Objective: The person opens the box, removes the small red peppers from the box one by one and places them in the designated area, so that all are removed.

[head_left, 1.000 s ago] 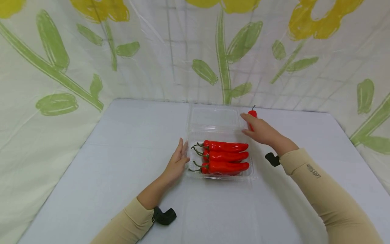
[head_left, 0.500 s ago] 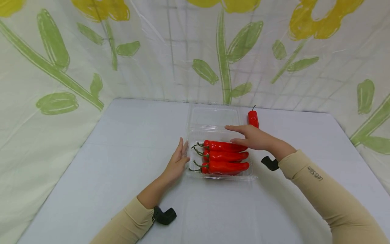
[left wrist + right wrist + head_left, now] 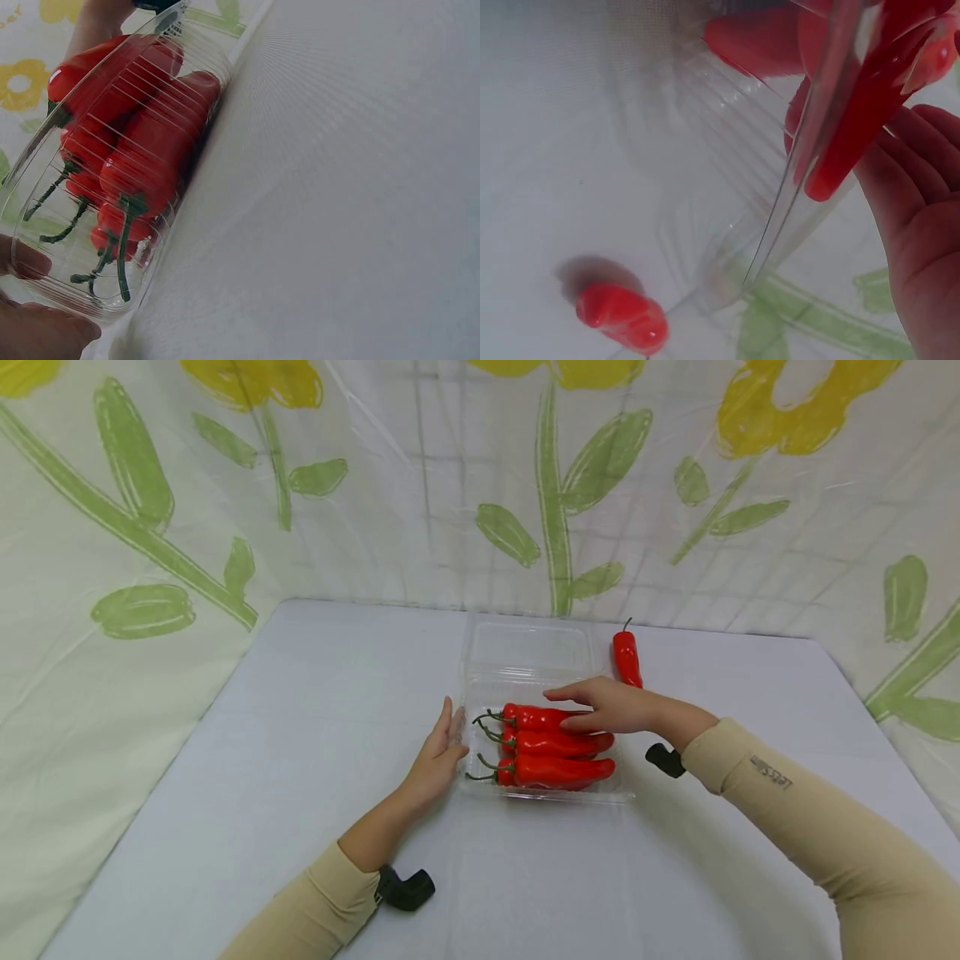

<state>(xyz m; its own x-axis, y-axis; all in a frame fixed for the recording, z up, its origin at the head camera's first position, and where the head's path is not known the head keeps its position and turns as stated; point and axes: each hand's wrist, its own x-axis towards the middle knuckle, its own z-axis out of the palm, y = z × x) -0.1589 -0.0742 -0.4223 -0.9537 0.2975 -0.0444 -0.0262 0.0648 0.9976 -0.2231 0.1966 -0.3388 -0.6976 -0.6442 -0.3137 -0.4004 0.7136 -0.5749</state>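
Observation:
Several red chili peppers (image 3: 562,770) with green stems lie stacked in a clear plastic clamshell box (image 3: 543,795), its lid (image 3: 531,647) folded back behind it. My left hand (image 3: 432,762) rests against the box's left side with straight fingers, near the stems; its thumb (image 3: 56,330) shows by the rim in the left wrist view. Over the right part of the box reaches my right hand (image 3: 607,703), thumb across the rearmost pepper (image 3: 534,717) and fingers extended behind it. The right wrist view shows loosely straight fingers (image 3: 896,176) beside that pepper's tip (image 3: 829,180).
One more red chili pepper (image 3: 627,658) lies on the white tabletop (image 3: 315,693) right of the lid, behind the right hand. A pale curtain (image 3: 360,485) painted with yellow flowers hangs along the table's back and sides.
My right hand has moved from the lone pepper leftward and toward me, over the rearmost pepper in the box. The lone pepper stays on the table. My left hand has not moved.

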